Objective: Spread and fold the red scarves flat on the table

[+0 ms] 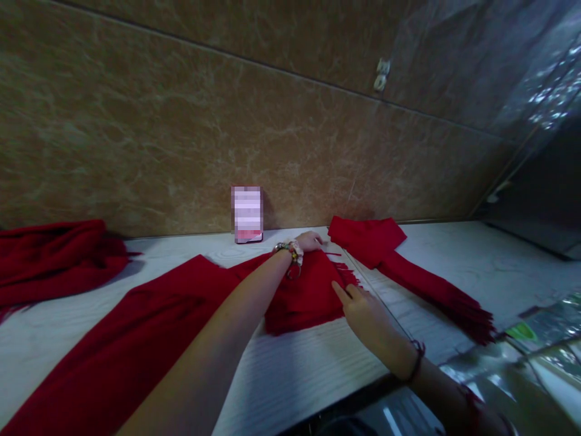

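Note:
A red fringed scarf (304, 303) lies on the white wood-grain counter, its end spread flat with the tassels to the right. My left hand (311, 241) rests at the far corner of that end, fingers stretched out, with beaded bracelets and a scrunchie at the wrist. At the near right edge, by the fringe, my right hand (363, 310) touches the cloth with its index finger extended. Some of its other fingers are hidden. The scarf's long remainder runs down to the lower left, partly behind my left forearm.
Another folded red scarf (422, 281) lies on the right of the counter (281, 375). A bunched red cloth (59, 260) is at the far left. A phone (247, 213) with a blurred screen leans on the brown marbled wall (181, 139). Clear plastic (512, 387) sits at lower right.

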Motion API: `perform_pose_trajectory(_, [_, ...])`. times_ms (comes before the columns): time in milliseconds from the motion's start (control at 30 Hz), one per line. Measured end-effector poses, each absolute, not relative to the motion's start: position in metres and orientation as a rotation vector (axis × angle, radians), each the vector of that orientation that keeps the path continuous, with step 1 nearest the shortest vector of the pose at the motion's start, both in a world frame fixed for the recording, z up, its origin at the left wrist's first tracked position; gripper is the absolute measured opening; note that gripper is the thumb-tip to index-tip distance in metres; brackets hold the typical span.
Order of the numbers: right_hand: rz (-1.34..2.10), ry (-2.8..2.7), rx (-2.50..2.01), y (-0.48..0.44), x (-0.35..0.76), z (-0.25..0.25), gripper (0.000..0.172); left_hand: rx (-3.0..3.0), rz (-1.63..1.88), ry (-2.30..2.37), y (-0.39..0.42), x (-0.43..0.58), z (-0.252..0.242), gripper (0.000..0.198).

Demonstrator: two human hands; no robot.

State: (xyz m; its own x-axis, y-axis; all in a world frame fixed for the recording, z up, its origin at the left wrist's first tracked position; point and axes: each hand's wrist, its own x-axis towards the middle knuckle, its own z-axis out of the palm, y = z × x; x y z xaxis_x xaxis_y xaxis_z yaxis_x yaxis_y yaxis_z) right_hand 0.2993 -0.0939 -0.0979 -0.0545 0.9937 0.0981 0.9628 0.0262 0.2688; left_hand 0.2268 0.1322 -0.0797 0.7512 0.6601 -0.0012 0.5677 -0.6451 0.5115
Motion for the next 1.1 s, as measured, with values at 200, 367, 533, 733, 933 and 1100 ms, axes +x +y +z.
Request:
perform_pose_trajectory(200, [0.283, 2.308, 2.113, -0.092, 0.313, -0.09, 0.05, 2.557, 0.21, 0.923, 0.128, 0.225, -0.079, 0.027])
perform_pose_trajectory(367, [0.068, 2.629, 1.983, -0.078, 0.329, -0.061, 0.053, 2.664, 0.224, 0.881, 0.113, 0.202, -0.06, 0.037])
perform_pose_trajectory(533, [-0.033, 2.878, 1.882, -0.052, 0.308, -0.057, 0.046, 2.836, 0.327, 0.81, 0.091, 0.12, -0.053, 0.04])
perform_pose_trajectory(733, [0.027, 2.793, 1.799, -0.04, 0.278, -0.098, 0.049, 2.886, 0.324, 0.855, 0.043, 0.015, -0.089, 0.049])
perform_pose_trajectory(933, [-0.057, 2.749, 1.823, -0.026, 0.282, -0.097, 0.046, 2.93, 0.311, 0.86, 0.026, -0.008, -0.103, 0.052])
perform_pose_trajectory(1100, [0.007, 2.829, 1.961, -0.011, 0.258, -0.088, 0.047, 3.032, 0.315, 0.771, 0.023, -0.007, -0.093, 0.036])
